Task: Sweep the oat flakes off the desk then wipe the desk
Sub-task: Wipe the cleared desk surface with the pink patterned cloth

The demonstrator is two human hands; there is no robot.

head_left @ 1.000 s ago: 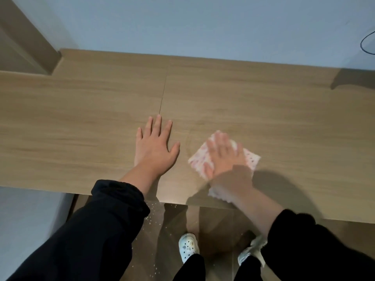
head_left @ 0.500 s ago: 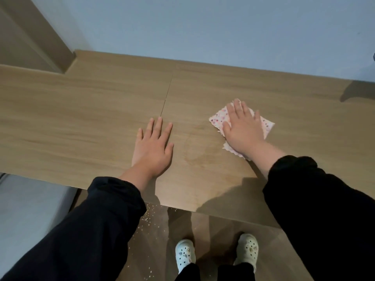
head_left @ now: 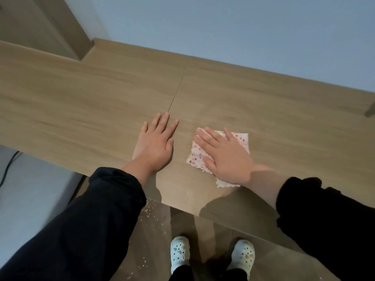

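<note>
Cloth [head_left: 241,139] pulled back nearer — white, pink-spotted, under flat right hand [head_left: 227,158]

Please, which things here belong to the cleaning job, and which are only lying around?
For the job: desk, cloth under the right hand, left hand resting on desk, oat flakes on the floor.
Just around: white shoes, black cable, wall.

Both hands flat on desk [head_left: 81,110] (right hand [head_left: 227,157] atop spotted cloth [head_left: 242,138]).
</note>
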